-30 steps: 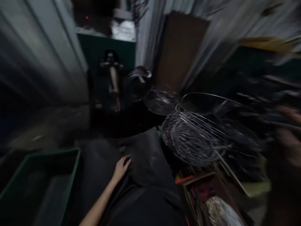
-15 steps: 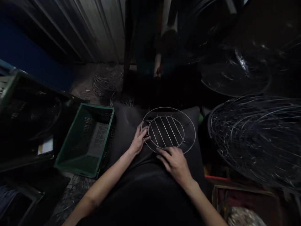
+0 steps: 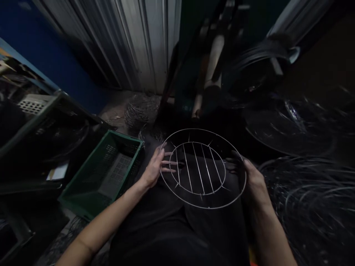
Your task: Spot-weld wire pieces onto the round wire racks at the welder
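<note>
Rack (image 3: 198,168), long axis crosswise

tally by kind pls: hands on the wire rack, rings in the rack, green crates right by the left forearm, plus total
Hands: 2, the left hand and the right hand
Rings in the wire rack: 2, the outer ring and the inner ring
Green crate: 1
Total: 5
</note>
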Available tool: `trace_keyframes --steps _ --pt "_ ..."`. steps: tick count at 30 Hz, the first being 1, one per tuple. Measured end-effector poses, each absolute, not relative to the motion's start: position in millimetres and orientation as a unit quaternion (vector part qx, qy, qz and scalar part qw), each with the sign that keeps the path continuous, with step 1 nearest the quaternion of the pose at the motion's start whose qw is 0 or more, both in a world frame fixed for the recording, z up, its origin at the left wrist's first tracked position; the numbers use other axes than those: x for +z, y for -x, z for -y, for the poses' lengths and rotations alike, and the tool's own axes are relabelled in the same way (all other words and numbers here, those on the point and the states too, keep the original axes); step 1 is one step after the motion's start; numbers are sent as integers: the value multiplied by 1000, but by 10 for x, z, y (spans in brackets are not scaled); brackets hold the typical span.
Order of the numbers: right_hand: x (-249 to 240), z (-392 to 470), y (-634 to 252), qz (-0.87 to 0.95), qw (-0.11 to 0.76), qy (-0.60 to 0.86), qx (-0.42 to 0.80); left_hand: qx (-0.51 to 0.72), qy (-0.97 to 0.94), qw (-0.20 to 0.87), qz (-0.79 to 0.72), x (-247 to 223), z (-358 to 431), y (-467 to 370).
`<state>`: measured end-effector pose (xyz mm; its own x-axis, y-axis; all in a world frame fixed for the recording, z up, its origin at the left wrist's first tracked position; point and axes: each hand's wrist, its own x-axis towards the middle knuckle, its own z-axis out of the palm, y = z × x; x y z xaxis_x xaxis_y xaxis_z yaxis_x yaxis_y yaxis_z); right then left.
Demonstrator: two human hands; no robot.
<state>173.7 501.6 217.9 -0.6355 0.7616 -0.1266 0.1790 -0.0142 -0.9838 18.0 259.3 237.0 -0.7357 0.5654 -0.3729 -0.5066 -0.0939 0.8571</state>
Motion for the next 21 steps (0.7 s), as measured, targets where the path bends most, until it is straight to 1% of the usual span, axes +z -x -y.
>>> trace_keyframes --steps 3,7,11,17,19,21 --pt "2425 -4977 -1339 585 223 354 695 747 -51 350 -563 2686 -2513 75" --pt "2675 -5003 -983 534 213 366 732 758 -96 327 -557 2980 -2535 297" --pt "2915 -5116 -835 492 169 376 767 763 -152 295 -555 3179 -2677 468" --pt "3321 -5387 -764 435 110 386 806 735 -234 259 -581 3445 -2898 679" --pt "3406 -5433 -754 435 118 366 814 747 -228 260 -568 3448 -2978 709" --pt "3409 -5401 -763 437 153 356 812 768 -206 258 -548 3354 -3061 699"
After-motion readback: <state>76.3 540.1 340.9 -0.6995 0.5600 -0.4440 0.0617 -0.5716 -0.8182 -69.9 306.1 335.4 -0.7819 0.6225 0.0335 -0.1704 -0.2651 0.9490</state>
